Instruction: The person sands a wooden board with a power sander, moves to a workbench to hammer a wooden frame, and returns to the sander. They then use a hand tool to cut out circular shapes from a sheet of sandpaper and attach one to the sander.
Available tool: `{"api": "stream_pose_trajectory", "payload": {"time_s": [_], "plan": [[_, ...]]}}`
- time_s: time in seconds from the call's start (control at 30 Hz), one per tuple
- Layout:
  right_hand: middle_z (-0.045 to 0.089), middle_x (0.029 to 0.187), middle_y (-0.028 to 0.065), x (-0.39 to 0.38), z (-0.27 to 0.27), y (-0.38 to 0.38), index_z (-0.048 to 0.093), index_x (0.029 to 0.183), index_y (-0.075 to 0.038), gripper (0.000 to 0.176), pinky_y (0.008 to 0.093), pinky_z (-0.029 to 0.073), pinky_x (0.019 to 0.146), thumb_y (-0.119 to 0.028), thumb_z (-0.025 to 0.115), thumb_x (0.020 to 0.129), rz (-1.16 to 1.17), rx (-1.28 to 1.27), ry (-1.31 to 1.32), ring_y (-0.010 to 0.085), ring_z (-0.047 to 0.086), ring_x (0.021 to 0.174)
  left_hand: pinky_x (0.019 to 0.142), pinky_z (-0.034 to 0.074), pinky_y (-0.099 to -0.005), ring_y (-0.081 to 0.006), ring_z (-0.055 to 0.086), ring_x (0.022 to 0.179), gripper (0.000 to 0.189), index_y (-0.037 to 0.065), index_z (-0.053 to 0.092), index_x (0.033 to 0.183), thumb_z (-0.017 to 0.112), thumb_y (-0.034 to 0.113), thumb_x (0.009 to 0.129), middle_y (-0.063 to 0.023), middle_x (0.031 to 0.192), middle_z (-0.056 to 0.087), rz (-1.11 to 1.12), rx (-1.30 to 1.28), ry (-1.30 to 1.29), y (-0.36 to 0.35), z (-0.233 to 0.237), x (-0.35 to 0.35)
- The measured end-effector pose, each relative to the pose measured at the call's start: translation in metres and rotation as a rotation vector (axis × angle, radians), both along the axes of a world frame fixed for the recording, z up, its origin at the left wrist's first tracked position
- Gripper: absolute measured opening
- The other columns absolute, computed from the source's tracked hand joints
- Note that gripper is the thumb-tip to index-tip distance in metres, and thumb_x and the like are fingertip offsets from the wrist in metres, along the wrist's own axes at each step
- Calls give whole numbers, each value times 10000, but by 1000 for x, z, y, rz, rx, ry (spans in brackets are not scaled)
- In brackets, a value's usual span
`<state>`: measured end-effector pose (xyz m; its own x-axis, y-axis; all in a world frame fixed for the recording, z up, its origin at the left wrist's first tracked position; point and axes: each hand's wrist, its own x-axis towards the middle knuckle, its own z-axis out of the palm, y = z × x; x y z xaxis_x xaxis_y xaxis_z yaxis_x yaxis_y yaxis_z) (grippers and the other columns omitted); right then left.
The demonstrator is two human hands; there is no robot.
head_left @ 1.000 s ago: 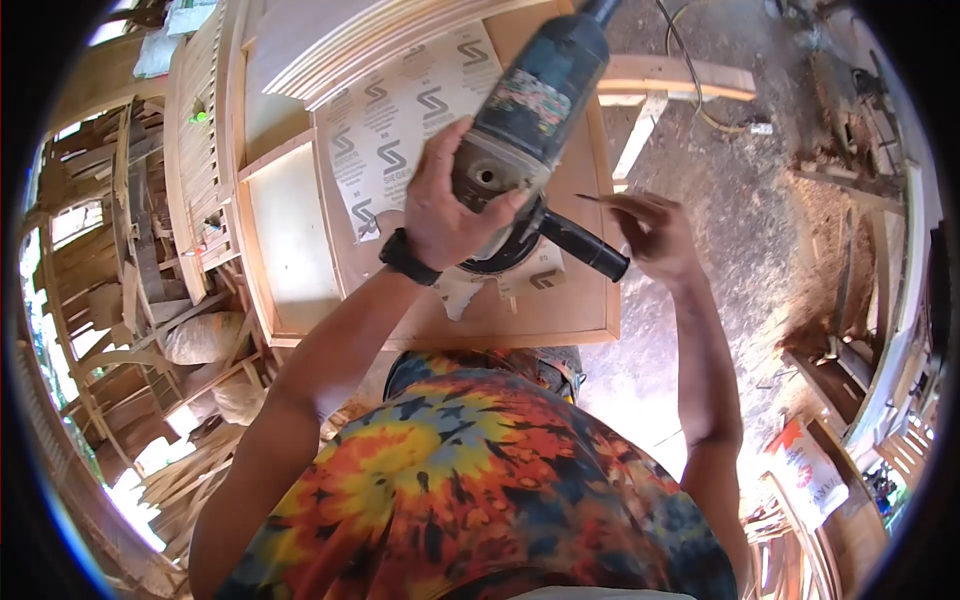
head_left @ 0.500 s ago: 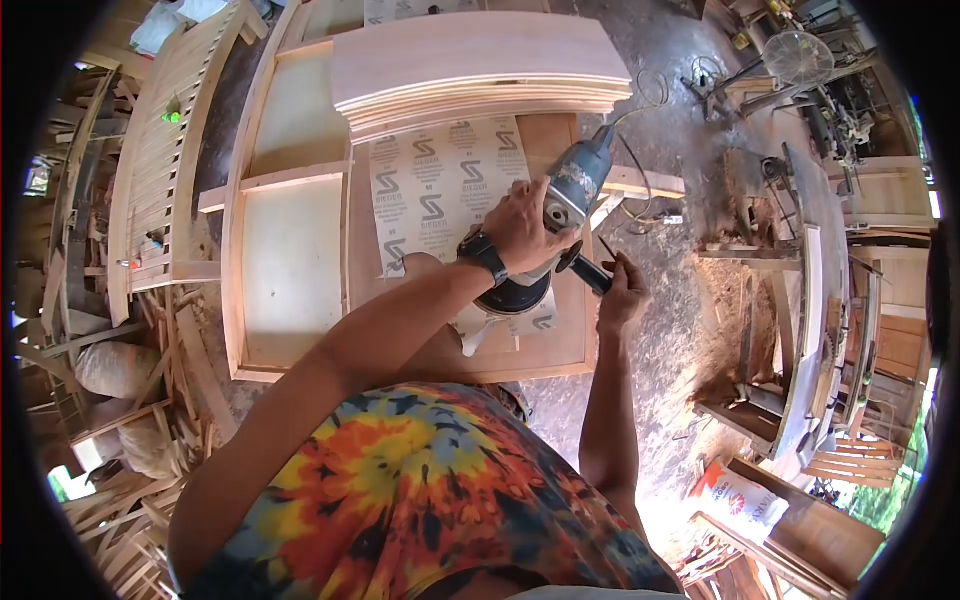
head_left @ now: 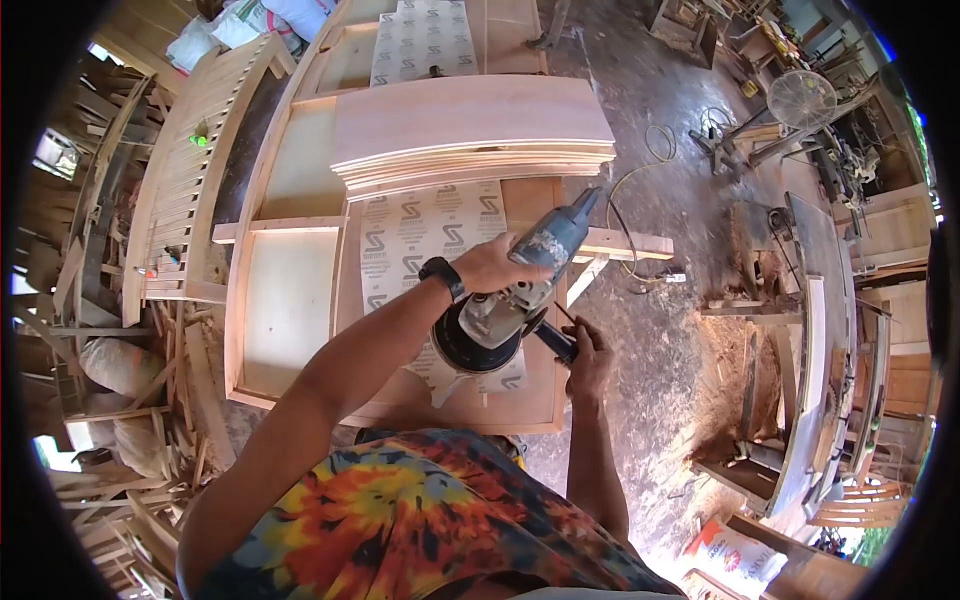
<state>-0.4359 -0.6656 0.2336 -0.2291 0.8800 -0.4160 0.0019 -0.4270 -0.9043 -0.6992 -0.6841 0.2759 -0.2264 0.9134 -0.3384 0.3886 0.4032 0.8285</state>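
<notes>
left hand point(head_left: 492, 266): wrapped tight round the sander point(head_left: 505, 300) body
right hand point(head_left: 588, 362): closed on its handle point(head_left: 553, 343), I'd say
sander: disc down over the sandpaper point(head_left: 415, 235) – near end

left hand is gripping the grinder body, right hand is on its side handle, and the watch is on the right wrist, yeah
Not quite: the watch is on the left wrist, as the head view shows. The rest stands: the left hand grips the body of the grinder, and the right hand is on its side handle.
</notes>
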Motion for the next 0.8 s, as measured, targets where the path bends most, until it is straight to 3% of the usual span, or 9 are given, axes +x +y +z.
{"api": "stream_pose_trajectory", "payload": {"time_s": [0.07, 0.1, 0.2, 0.33, 0.4, 0.5, 0.67, 0.7, 0.8], "plan": [[735, 965, 106, -2, 0, -2, 665, 1208, 0, 264, 245, 533, 479, -159, 538, 1039, 22, 26, -38, 126, 680, 667, 919, 536, -327, -230, 683, 1052, 859, -40, 490, 1409, 769, 530, 831, -167, 1214, 673, 30, -107, -564, 18, -10, -10], [725, 970, 106, -1, -3, -2, 656, 1222, 4, 272, 250, 532, 475, -159, 528, 1046, 36, 53, -45, 127, 672, 658, 886, 543, -297, -190, 691, 1021, 678, -20, 560, 1356, 763, 408, 870, -140, 1181, 690, 61, -152, -686, 22, -11, -7], [719, 963, 139, -3, -1, -4, 641, 1214, 59, 284, 263, 546, 468, -143, 551, 1035, -20, 94, -41, 152, 683, 683, 881, 547, -307, -195, 693, 1017, 635, -17, 586, 1328, 797, 334, 843, -136, 1148, 704, 112, -195, -718, 24, -4, -1], [714, 977, 147, 1, 11, -16, 638, 1215, 58, 283, 263, 570, 521, -143, 532, 1047, -5, 153, -92, 166, 700, 766, 934, 537, -337, -211, 685, 1050, 741, 0, 523, 1417, 841, 222, 786, -126, 1213, 690, 102, -36, -613, 19, 2, 9], [712, 981, 145, 3, 16, -27, 635, 1220, 58, 285, 267, 574, 537, -145, 527, 1051, -17, 130, -24, 171, 702, 772, 953, 524, -338, -208, 673, 1073, 821, -14, 483, 1445, 866, 218, 758, -124, 1247, 675, 75, 10, -632, 21, 31, 10], [704, 989, 142, -8, 36, -32, 623, 1242, 46, 296, 272, 571, 540, -162, 522, 1058, -19, 106, 77, 173, 696, 775, 941, 512, -309, -199, 661, 1063, 876, -32, 488, 1425, 886, 316, 727, -129, 1220, 675, -98, 138, -305, 30, 76, 8], [698, 995, 135, -63, 60, -2, 615, 1257, 33, 302, 262, 567, 543, -177, 522, 1062, -1, 165, 244, 160, 687, 768, 920, 518, -309, -186, 661, 1032, 786, -29, 564, 1347, 874, 349, 730, -135, 1168, 687, -144, -9, -156, 66, 140, -43], [699, 994, 130, -80, 55, 8, 613, 1263, 32, 301, 253, 566, 547, -172, 521, 1062, -1, 216, 280, 150, 684, 761, 918, 520, -312, -185, 663, 1019, 707, -22, 615, 1289, 874, 321, 728, -126, 1134, 700, -126, 132, -107, 77, 137, -57], [701, 993, 116, -128, 70, 35, 608, 1269, 29, 288, 239, 554, 573, -150, 511, 1065, 26, 312, 353, 123, 670, 753, 928, 519, -323, -193, 663, 1015, 706, 2, 610, 1348, 859, 274, 747, -103, 1167, 702, -60, 14, -196, 102, 148, -108]]}}
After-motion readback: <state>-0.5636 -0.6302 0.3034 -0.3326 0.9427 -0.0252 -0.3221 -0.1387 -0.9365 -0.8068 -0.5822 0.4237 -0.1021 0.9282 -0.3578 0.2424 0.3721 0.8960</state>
